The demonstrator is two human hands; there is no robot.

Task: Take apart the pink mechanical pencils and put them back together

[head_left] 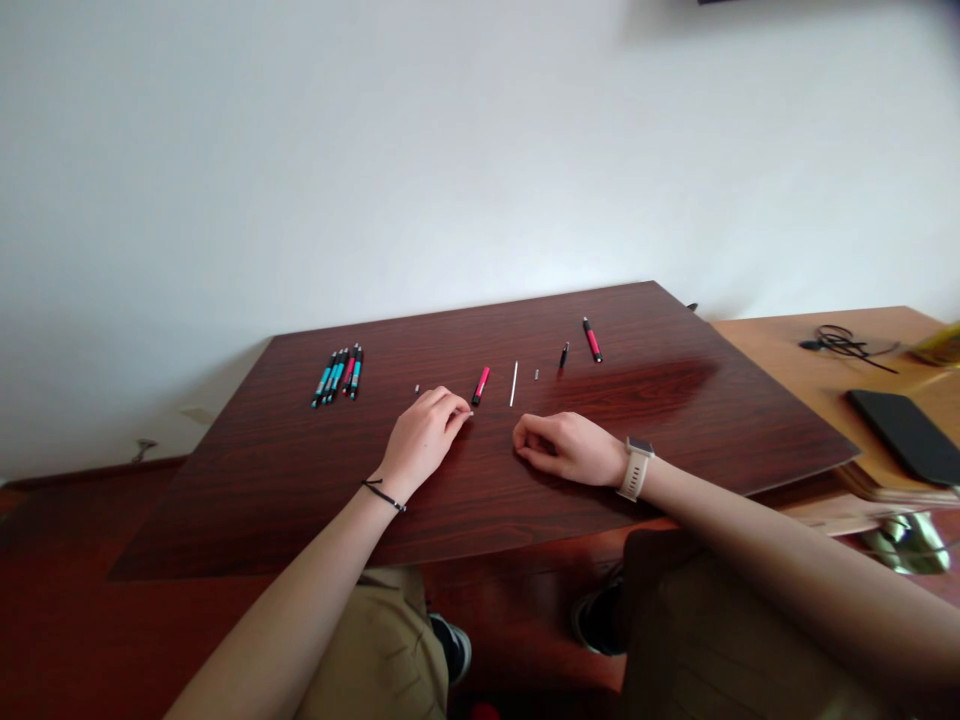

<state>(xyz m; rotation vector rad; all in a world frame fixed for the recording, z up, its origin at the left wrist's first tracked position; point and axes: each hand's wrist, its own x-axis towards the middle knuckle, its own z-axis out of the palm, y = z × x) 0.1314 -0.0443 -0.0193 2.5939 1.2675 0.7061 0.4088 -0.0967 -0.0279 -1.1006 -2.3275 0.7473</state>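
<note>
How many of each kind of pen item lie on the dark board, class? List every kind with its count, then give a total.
Whole pens in the bundle at the far left: 5
Loose pink-and-black pen: 1
Pink barrel piece: 1
White refill rod: 1
Black tip piece: 1
Tiny small parts and: 2
Total: 11

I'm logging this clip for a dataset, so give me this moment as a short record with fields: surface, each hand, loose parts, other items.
surface: dark wooden board
left hand: resting on the board, fingertips at a small pale part, beside the pink barrel piece
right hand: curled, resting on the board, watch on the wrist; whether it holds anything cannot be told
loose parts: white refill, black tip piece, pink pen
assembled pens: group of pens at far left
other items: black phone on the lighter desk
</note>
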